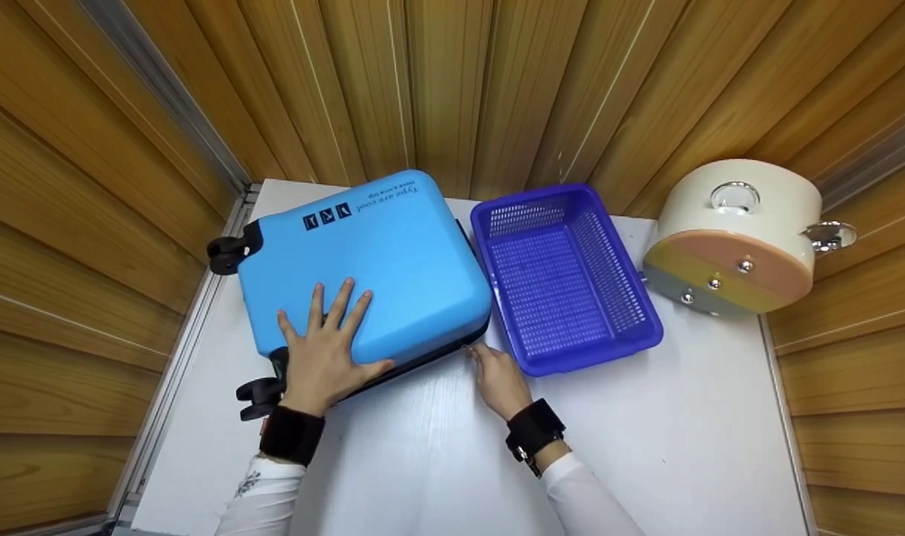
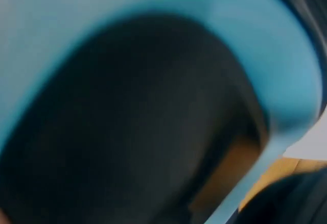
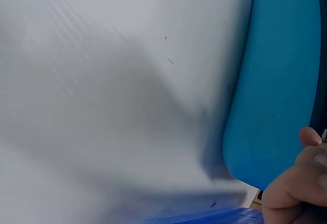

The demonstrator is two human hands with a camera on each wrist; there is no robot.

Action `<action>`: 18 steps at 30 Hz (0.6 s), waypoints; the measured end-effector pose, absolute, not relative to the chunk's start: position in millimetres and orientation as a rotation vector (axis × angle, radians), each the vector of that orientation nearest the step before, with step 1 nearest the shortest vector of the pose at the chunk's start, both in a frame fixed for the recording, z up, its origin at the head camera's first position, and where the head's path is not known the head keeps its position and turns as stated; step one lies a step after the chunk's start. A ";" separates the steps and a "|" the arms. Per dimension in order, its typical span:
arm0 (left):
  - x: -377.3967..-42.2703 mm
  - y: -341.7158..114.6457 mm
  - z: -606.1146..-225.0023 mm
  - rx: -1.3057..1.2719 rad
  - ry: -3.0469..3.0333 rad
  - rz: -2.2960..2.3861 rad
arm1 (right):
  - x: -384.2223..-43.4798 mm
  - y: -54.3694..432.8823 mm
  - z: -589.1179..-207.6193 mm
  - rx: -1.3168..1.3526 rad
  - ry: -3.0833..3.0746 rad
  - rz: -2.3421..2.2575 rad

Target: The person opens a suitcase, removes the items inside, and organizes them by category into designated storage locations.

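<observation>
Light-blue hard-shell suitcase with rounded corners [image 1: 415, 268] lies flat and at a slant on the white bench [image 1: 422, 461], in its far left part, the upper corner close to the far edge. Its black swivel wheels [image 1: 229, 255] point toward the bench's left edge, and the lid bears dark lettering beside three black pictogram squares [image 1: 328, 216]. On the lid's near left part rests the person's left hand [image 1: 323, 361], palm down, fingers and thumb spread wide. At the suitcase's near right corner, along the black seam [image 1: 430, 358], the right hand [image 1: 500, 380] has curled fingers and pinches a small silvery zip pull [image 3: 325, 135], mostly hidden by the fingers. Just beside the suitcase's right end stands a violet-blue perforated plastic basket [image 1: 549, 298], rectangular, toward the bench's far edge; whether the two touch I cannot tell. By the far right corner is a cream drum-shaped box [image 1: 780, 201] with chrome handles [image 1: 832, 236] and a front banded in pink, yellow and grey-green, each band with a silver knob [image 1: 714, 284]. Black wristbands [image 1: 292, 435] circle both wrists above white sleeves [image 1: 262, 502], and wood-grain panels [image 1: 445, 89] wall the bench.
</observation>
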State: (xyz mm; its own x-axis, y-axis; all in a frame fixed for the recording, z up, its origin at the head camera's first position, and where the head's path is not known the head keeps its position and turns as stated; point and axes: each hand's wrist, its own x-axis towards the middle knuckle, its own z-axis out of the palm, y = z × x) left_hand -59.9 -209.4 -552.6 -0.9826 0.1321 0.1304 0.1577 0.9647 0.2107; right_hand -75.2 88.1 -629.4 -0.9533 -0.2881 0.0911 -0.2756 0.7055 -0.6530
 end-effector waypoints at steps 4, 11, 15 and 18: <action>-60.2 -202.8 -553.6 -0.157 -2.992 -0.335 | -77.9 87.5 -629.9 -0.454 2.868 -1.127; -57.0 -180.3 -554.7 0.001 -2.975 -0.305 | -82.7 84.8 -630.2 -0.465 2.898 -1.129; -58.7 -165.5 -555.0 0.104 -2.979 -0.304 | -83.5 78.5 -629.1 -0.505 2.932 -1.113; -60.5 -154.3 -554.6 0.185 -3.002 -0.318 | -78.7 68.6 -629.4 -0.518 2.909 -1.107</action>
